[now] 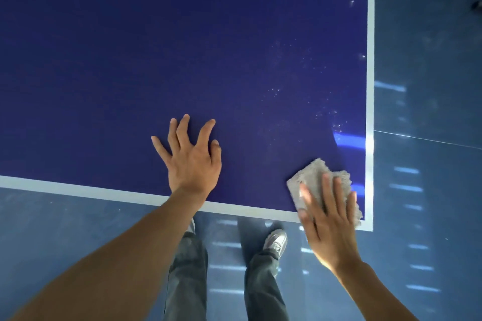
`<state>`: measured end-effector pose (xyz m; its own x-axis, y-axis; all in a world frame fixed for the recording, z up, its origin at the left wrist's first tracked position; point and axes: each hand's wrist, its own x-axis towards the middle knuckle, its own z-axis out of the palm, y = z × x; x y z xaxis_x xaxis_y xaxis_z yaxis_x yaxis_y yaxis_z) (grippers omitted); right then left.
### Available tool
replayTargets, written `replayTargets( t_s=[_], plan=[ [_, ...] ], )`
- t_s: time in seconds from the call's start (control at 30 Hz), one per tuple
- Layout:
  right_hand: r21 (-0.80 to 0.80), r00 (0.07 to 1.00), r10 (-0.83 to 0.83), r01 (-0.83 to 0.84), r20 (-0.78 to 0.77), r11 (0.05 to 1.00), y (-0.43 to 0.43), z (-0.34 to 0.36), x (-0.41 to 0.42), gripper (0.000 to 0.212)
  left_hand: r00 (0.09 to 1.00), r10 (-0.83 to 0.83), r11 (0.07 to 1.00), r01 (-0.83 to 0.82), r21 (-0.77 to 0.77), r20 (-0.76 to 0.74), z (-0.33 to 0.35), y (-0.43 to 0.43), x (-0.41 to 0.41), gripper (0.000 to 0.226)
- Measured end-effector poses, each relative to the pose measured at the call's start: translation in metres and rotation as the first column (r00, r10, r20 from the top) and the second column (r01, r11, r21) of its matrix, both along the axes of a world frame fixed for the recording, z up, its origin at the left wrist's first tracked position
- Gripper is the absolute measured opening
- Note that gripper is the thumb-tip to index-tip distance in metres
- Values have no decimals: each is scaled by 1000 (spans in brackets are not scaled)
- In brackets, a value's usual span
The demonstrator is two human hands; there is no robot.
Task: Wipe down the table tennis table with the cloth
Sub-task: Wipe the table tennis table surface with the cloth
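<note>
– Grey towelling cloth (pixel 317 177), bunched, pinned flat under the right hand (pixel 328 221): fingers straight and pressing, not curled round it. It sits in the table's (pixel 182 47) near right corner, five o'clock in the view.

– And the left hand (pixel 193 161)?

– At nine o'clock from the cloth, splayed, fingertips propped on the blue top, holding nothing.

– How far along?

– Early, I'd judge. Pale specks (pixel 300 73) lie scattered at twelve o'clock from the cloth, unwiped. A bright streak (pixel 347 138) at one o'clock could be wet sheen or reflection; I can't tell.

– Edges?

– Tight. The white border (pixel 369 86) runs just beside the cloth at three o'clock, the near border under the palm at six; past both, only floor (pixel 430 112).

– Room to move?

– Plenty from ten to twelve o'clock: open blue surface. Only the propped hand stands in a leftward sweep.
</note>
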<state>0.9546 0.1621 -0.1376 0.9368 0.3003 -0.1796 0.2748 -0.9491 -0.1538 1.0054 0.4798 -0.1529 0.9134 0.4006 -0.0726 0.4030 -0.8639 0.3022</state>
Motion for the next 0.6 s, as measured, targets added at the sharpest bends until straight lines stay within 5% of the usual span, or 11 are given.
replayTargets(
  t_s=[0.17, 0.33, 0.4, 0.6],
  plan=[
    [25, 972, -235, 235, 3, 972, 9, 0, 40, 57, 1000, 5, 998, -4, 56, -12, -4, 0, 3, 50],
    [72, 965, 258, -261, 51, 963, 35, -8, 40, 55, 1000, 24, 997, -23, 69, -7, -1, -3, 3, 51],
    [67, 943, 330, -333, 46, 941, 13, -9, 30, 56, 999, 32, 997, -32, 68, -4, -1, -4, 3, 52],
    [60, 995, 94, -95, 29, 994, -86, -2, 17, 53, 998, 58, 997, -57, 55, -21, -1, -4, 2, 53]
  ],
)
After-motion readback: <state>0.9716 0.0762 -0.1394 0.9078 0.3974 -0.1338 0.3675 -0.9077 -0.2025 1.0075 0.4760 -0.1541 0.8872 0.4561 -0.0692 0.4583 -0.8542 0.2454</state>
